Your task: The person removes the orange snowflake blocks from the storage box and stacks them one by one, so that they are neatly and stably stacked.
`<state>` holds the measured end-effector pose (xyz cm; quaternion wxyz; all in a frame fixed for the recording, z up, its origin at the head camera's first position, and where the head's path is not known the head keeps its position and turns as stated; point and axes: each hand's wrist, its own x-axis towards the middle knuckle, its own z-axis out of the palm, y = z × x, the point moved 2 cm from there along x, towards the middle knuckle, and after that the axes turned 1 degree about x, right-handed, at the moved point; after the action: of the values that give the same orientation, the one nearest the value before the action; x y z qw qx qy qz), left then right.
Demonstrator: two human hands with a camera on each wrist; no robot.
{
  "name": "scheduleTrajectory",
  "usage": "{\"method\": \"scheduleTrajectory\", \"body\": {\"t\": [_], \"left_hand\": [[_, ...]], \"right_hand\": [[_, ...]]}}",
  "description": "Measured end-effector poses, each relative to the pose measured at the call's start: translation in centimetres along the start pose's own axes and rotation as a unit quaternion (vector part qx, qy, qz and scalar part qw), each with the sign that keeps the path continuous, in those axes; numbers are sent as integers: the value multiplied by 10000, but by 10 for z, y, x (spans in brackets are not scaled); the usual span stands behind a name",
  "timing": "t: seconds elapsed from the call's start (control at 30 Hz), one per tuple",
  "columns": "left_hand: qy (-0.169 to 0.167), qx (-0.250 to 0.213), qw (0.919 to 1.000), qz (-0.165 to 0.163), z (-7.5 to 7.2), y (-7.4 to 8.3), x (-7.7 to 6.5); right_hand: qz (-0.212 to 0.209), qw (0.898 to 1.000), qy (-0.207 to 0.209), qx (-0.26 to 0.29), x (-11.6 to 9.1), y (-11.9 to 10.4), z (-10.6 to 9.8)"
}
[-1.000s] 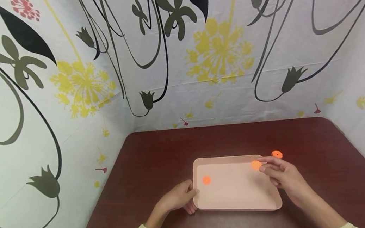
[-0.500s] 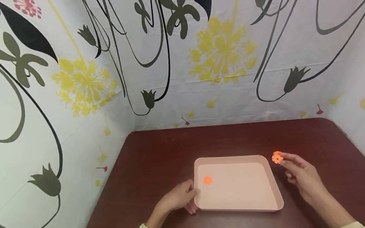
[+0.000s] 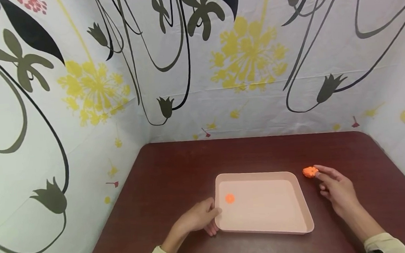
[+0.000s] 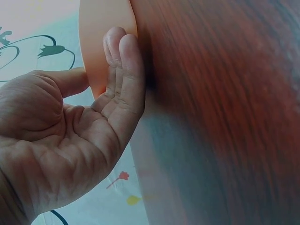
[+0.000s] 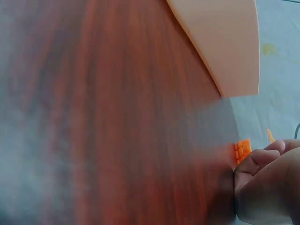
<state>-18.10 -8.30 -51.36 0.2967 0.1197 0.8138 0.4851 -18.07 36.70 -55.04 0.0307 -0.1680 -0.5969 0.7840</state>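
Note:
My left hand (image 3: 196,218) grips the left rim of a shallow peach tray (image 3: 264,204), thumb over the edge and fingers outside. One flat orange notched disc (image 3: 230,198) lies in the tray, left of its middle. Beyond the tray's right side, my right hand (image 3: 339,191) pinches another orange disc (image 5: 270,136) between thumb and fingertips. Just beside it sits a small orange stack of similar pieces (image 5: 243,151), on the table. In the head view the held disc and the stack overlap, so whether they touch I cannot tell.
A dark red-brown table (image 3: 190,160) lies under everything. Floral-patterned white cloth (image 3: 201,114) rises behind it and along both sides. In the left wrist view, the tray's outer wall (image 4: 101,42) stands at the fingers.
From over the tray's far right corner, my right hand has moved right with the orange disc, to the stack. The disc is now turned more edge-on. My left hand stays on the rim.

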Motion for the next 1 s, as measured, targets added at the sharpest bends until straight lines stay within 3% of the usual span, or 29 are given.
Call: {"method": "scheduleTrajectory", "body": {"t": [0.3,0.7,1.0], "left_hand": [[12,91,9999,39,2,1,1],[4,209,9997,94,0,2,-1],[-27,274,9995,170,0,1,0]], "right_hand": [[487,9961,343,-657,3,-4,2],[684,9962,398,-364,6,-3,4],[768,9945,668,-265,8,-4,6]]}}
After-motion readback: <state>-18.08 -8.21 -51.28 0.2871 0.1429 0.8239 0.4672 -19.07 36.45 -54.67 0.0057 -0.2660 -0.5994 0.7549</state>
